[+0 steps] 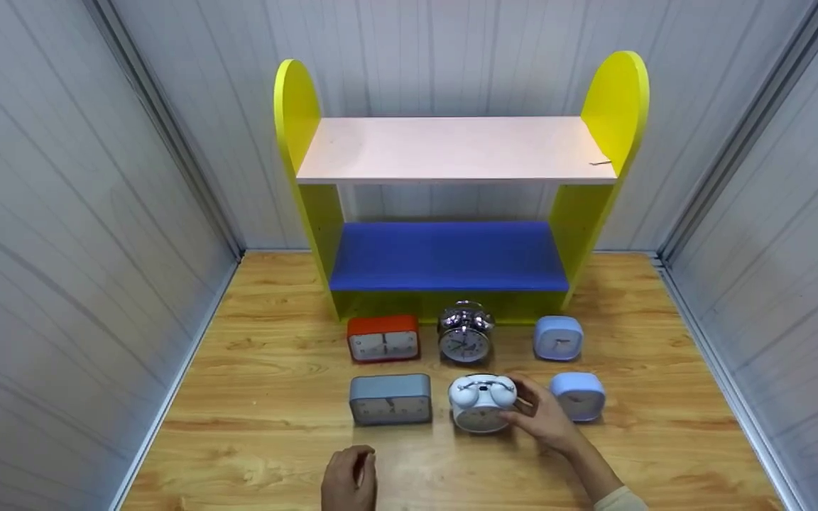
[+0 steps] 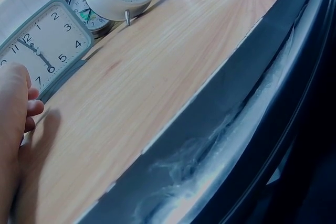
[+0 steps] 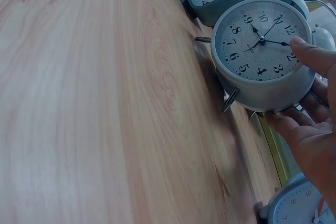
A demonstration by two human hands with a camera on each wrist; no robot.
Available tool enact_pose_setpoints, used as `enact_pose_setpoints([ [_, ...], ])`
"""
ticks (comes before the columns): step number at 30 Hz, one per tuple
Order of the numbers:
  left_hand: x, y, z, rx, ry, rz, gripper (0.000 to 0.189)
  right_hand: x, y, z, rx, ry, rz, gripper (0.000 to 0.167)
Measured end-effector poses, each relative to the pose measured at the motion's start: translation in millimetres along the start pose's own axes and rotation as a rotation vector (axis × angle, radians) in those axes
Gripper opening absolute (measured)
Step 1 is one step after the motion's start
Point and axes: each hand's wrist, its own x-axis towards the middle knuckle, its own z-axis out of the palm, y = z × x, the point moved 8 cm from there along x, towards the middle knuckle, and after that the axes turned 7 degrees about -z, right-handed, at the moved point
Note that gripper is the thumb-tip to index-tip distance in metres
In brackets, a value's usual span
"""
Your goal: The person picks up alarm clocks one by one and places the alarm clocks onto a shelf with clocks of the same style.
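My right hand [image 1: 542, 419] grips a white twin-bell alarm clock [image 1: 478, 420] by its right side. In the right wrist view the thumb lies on the edge of its dial [image 3: 252, 51], with the fingers round the side and back. Its small metal feet point toward the wooden surface. My left hand [image 1: 349, 479] holds nothing, fingers loosely curled, just in front of a grey-green rectangular clock [image 1: 390, 401]. That clock's white face [image 2: 44, 51] shows beyond the fingers in the left wrist view.
Behind stand a red rectangular clock [image 1: 383, 339], a silver twin-bell clock [image 1: 465, 344] and a light-blue clock [image 1: 558, 338]. Another light-blue clock [image 1: 579, 397] is right of my right hand. A yellow-sided shelf unit with a white upper board [image 1: 451, 149] and blue lower board [image 1: 449, 255] rises at the back.
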Motion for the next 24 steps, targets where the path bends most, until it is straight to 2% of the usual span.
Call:
enact_pose_setpoints([
  [7,0.7,-0.1,0.3,-0.007,-0.010,-0.003,0.006,4.9,-7,-2,-0.047,-0.006,0.035,0.066],
  [12,0.5,-1.1,-2.1,-0.006,0.004,-0.002,0.009,11.0,-18,-1,-0.043,-0.002,-0.011,0.061],
  [17,1.6,-4.0,0.0,0.008,-0.018,-0.025,0.010,22.2,-36,-2,-0.053,0.000,-0.044,0.062],
  [24,0.0,-5.2,-0.7,-0.016,0.018,0.016,0.015,43.9,-59,-5,-0.072,0.023,-0.034,0.063],
])
